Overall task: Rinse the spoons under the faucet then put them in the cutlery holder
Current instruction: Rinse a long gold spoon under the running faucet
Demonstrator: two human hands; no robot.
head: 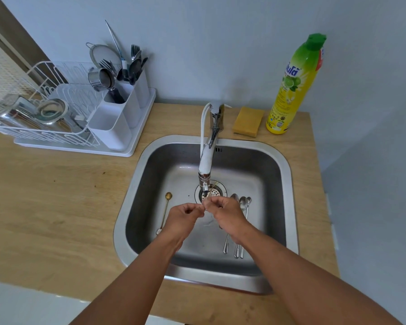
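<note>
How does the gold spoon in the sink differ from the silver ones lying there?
The gold spoon lies alone, left of the hands; the silver spoons lie bunched together on the right. The gold spoon is slimmer with a small round bowl; the silver spoons have larger oval bowls. All rest on the sink floor, bowls pointing toward the faucet.
</note>
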